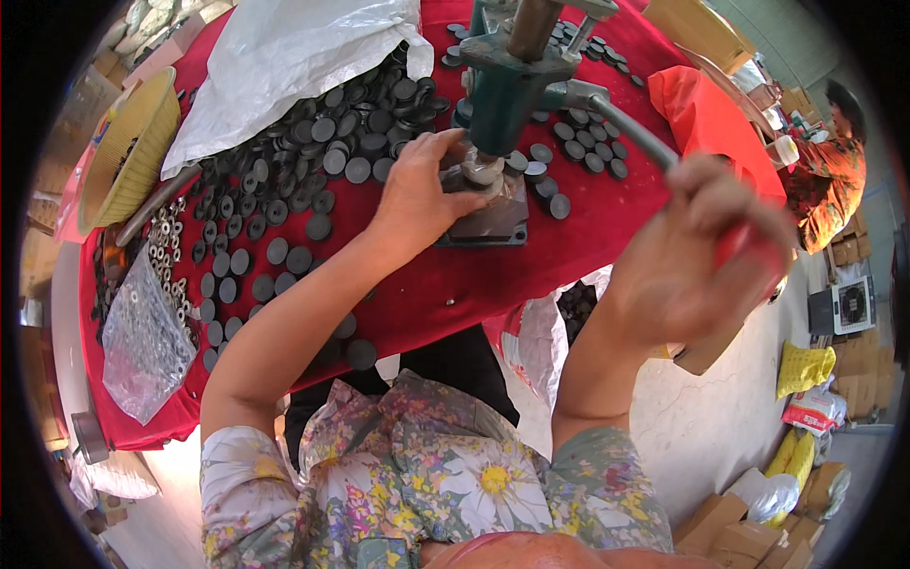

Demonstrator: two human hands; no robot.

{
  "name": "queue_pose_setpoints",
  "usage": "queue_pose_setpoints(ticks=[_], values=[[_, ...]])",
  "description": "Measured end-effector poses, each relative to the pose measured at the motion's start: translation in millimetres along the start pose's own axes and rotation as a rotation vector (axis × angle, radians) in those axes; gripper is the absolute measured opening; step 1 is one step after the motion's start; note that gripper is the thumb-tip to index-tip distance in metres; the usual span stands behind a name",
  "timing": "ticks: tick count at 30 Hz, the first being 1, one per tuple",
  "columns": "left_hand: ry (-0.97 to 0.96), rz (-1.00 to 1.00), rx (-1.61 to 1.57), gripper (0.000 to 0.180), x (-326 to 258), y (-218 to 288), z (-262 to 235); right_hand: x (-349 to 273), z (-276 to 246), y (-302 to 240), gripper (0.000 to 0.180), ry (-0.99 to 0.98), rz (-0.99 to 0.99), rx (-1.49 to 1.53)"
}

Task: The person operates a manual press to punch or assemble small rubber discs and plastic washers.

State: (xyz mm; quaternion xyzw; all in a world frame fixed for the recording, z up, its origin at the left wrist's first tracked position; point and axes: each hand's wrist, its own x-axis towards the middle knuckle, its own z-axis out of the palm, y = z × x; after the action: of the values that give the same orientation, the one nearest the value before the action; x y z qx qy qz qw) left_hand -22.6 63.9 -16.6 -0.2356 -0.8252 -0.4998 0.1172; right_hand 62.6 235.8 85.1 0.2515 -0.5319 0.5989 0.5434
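Observation:
A green hand press stands on the red-covered table, its ram lowered onto a small round piece above the metal base plate. My left hand has thumb and fingers closed around the sides of that piece; the fingers partly hide it. Blurred by motion, my right hand grips the red knob at the end of the press lever. Black round discs lie heaped left of the press. More loose discs lie to its right.
At the left are metal rings, a clear plastic bag and a yellow basket. A white sack covers part of the heap. A red bag lies at the right edge; another person sits beyond.

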Motion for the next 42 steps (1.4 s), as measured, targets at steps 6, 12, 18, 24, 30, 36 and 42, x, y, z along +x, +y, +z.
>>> queue_pose_setpoints(ticks=[6, 12, 18, 24, 30, 36, 42], values=[[-0.16, 0.003, 0.199, 0.05, -37.8, 11.3, -90.4, -100.0, -41.9, 11.9, 0.039, -0.005, -0.018, -0.211], [-0.393, -0.049, 0.427, 0.038, -70.4, 23.1, -120.6, -29.4, -32.2, 0.2, 0.029, -0.135, -0.121, -0.175], [-0.431, 0.068, 0.771, 0.034, -87.4, 19.9, -102.1, -8.3, -17.6, 11.1, 0.029, -0.049, -0.013, 0.025], [-0.483, 0.048, 0.692, 0.036, -74.5, 11.9, -84.5, -10.1, -11.0, 5.6, 0.031, 0.014, 0.007, 0.056], [-0.239, -0.014, 0.336, 0.039, -27.2, 10.5, -42.7, -10.7, -11.5, 9.0, 0.031, 0.009, -0.029, 0.048], [-0.145, -0.055, 0.258, 0.042, -1.1, 10.3, -20.1, 0.7, -8.6, 8.1, 0.029, -0.046, -0.043, 0.076], [-0.092, -0.025, 0.197, 0.041, 8.8, 7.5, -2.1, 63.3, 10.7, 24.1, 0.022, -0.234, -0.282, -0.11]])
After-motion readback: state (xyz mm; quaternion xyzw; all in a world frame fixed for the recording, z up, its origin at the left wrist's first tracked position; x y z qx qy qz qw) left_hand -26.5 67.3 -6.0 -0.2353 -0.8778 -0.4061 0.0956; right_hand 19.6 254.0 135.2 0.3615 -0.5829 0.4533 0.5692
